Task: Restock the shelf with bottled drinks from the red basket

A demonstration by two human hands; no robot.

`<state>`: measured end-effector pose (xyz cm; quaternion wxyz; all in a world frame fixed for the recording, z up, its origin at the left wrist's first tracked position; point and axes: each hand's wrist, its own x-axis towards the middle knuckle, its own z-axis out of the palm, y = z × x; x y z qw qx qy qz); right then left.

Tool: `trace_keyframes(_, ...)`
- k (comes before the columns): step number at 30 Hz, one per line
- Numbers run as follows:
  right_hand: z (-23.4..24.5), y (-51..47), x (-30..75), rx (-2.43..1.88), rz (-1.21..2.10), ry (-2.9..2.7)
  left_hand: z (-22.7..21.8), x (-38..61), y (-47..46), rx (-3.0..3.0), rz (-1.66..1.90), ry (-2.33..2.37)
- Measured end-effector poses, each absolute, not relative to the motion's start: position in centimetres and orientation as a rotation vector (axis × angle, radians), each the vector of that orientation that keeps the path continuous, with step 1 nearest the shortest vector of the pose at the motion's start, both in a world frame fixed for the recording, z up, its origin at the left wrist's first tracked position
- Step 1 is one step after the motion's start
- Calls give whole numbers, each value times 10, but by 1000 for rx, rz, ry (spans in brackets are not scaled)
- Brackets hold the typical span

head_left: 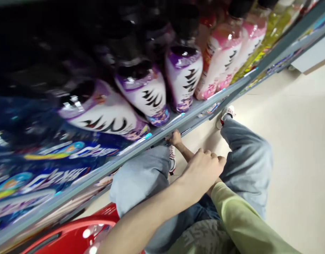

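Observation:
My left hand (pixel 204 168) hangs over my lap with its fingers curled in, its bare forearm coming from the lower left. Whatever may be inside its fingers is hidden. Beneath it crosses my right arm in a green sleeve. My right hand (pixel 175 138) is low down by the lower shelf edge, its fingers partly hidden there. Above the hands, bottles with white and purple labels (pixel 184 79) stand at the front of a grey shelf (pixel 162 132). Pink-labelled bottles (pixel 222 60) stand to their right.
Blue-labelled packs or bottles (pixel 69 151) fill the shelf's left part. Yellow bottles (pixel 253 56) stand at the far right. A red shopping basket (pixel 72 229) is at lower left, beside my bent knee (pixel 141 180). Pale floor (pixel 297 148) lies to the right.

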<state>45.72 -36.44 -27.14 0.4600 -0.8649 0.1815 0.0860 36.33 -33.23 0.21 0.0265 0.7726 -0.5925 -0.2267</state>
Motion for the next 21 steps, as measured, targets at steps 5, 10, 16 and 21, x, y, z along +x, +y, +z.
trace_keyframes(5,-302,-359,459,-2151,238,455,-3,367,-327,2416,-478,-1969)
trace_keyframes(10,-317,-358,470,-2147,306,408,-3,367,-328,2428,-582,-2022)
trace_keyframes(16,-325,-355,481,-2130,333,373,-2,368,-336,2381,-725,-2081)
trace_keyframes(21,-324,-356,478,-2144,312,346,-7,368,-340,2396,-783,-2082)
